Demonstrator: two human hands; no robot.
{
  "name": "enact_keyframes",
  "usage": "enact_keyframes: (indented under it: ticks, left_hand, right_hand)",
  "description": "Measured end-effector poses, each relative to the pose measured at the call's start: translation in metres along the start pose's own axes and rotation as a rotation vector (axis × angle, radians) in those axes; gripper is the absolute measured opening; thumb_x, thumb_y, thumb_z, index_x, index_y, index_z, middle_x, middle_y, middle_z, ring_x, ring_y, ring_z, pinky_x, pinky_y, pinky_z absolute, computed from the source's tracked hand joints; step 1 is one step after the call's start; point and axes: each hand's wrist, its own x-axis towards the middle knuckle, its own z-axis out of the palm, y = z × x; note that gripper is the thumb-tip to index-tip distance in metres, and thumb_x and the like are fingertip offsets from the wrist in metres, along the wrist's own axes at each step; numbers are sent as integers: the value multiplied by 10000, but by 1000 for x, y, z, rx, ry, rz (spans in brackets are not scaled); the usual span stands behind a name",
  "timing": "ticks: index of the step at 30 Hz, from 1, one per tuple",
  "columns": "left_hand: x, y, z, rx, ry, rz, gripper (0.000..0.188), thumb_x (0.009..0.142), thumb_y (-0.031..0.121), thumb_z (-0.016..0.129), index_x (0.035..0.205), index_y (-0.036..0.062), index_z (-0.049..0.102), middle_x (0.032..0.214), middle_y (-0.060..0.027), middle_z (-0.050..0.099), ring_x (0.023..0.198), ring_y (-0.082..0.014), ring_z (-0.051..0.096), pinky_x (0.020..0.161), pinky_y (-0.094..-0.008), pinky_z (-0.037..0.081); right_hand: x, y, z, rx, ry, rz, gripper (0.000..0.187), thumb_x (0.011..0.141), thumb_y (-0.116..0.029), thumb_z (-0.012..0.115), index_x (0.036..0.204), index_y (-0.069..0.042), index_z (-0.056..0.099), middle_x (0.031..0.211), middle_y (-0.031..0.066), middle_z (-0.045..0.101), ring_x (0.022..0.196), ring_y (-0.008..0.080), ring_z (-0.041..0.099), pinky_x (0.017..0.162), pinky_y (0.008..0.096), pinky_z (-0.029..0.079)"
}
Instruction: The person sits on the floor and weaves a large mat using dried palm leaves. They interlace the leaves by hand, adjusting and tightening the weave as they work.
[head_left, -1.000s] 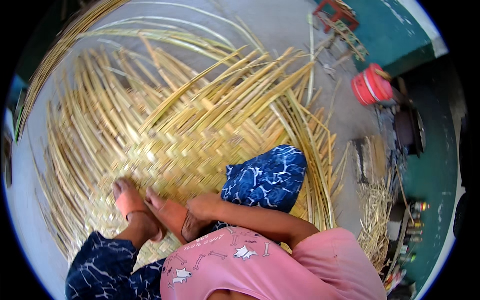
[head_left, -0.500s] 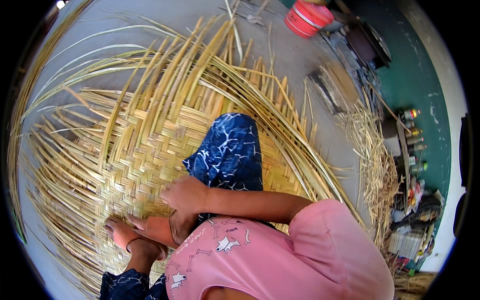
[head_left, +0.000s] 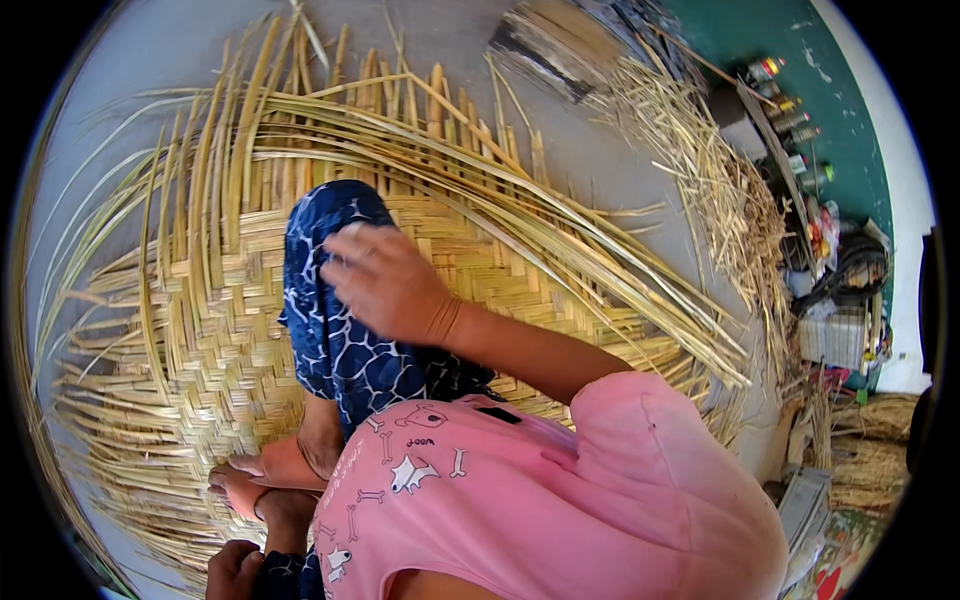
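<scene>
My right hand [head_left: 388, 287] is over my raised knee in dark blue patterned trousers [head_left: 345, 370]. Its fingers are partly spread and smeared by motion, with nothing visible in them. At the lower left, my left hand [head_left: 235, 568] is close to the other trouser leg, near my feet [head_left: 240, 487]. Its fingers look bent and are partly cut off, so what they hold, if anything, does not show. Under me lies a woven mat of split yellow-green strips [head_left: 225, 370]. Loose strip ends stick out along its far and left edges.
A bundle of long loose strips [head_left: 520, 215] crosses the mat's far right part. Beyond it are a wooden block [head_left: 555, 50] and a heap of straw-like scraps [head_left: 700, 170]. Bottles [head_left: 795, 120] and a dark bag [head_left: 858, 265] line the green wall at right.
My right hand has risen from beside my lower leg to over the knee. My left hand has come into sight at the lower left. The view has swung right, and the red bucket has left it.
</scene>
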Motion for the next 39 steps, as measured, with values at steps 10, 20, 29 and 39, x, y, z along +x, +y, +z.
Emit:
enact_keyframes:
  ticks: [10,20,29,39]
  left_hand:
    - [31,18,-19,352,16,87,285,950,299,577,1120,73,608,843,-181,669,710,-283,649,643,-391,511]
    - [49,35,-32,333,160,154,156,864,104,597,962,-17,606,815,-151,657,722,-242,636,656,-341,502]
    - [52,33,-38,336,204,155,160,867,114,599,958,-18,604,840,-140,650,728,-226,620,662,-335,498]
    - [36,31,-35,326,249,175,149,857,100,616,960,-7,602,868,-133,648,738,-238,632,665,-334,506]
  right_hand:
    - [-141,208,-67,-472,-332,1047,585,893,-527,540,1208,-34,548,1275,187,555,1209,343,486,998,503,360]
    - [-168,91,-46,-349,-420,781,516,826,-444,667,1075,-4,558,976,179,597,928,322,561,832,440,441]
    - [-172,101,-42,-347,-459,756,441,722,-184,704,1112,-73,531,1027,119,589,978,301,571,826,427,451]
    - [-163,130,-62,-114,-417,785,464,819,-298,673,1187,-40,559,1111,171,615,1047,344,581,898,421,458]
